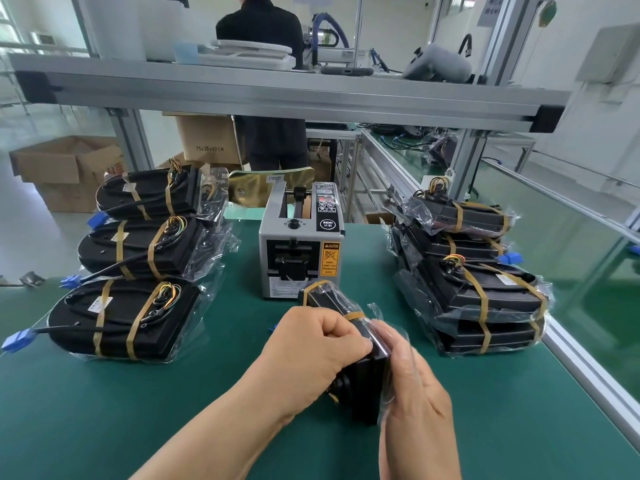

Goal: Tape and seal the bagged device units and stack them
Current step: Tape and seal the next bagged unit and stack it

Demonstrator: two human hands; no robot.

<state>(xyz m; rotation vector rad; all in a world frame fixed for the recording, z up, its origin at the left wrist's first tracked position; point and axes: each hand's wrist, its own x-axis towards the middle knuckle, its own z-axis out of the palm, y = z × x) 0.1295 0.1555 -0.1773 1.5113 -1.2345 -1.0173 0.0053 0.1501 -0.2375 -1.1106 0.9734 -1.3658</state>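
**Green-matted counter (pixel 138 410): one black bagged device unit (pixel 367 393) held on edge**

The counter is spanned by a grey aluminium shelf frame (pixel 277 95). Three taped black units in clear bags (pixel 138 247) are laid in a row at its left, and a stack of taped bagged units (pixel 485 292) is piled at its right. A grey tape dispenser (pixel 299 251) is set between them. Just before it, the unit's top is pinched in the curled grip of the left hand (pixel 311 348). The right hand (pixel 415 386) is pressed against its film-covered side, fingers fairly straight.

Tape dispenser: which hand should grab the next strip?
Probably the left hand: it's nearest the tape dispenser, straight ahead of it, while the right hand presses the side of the bagged unit, steadying it.
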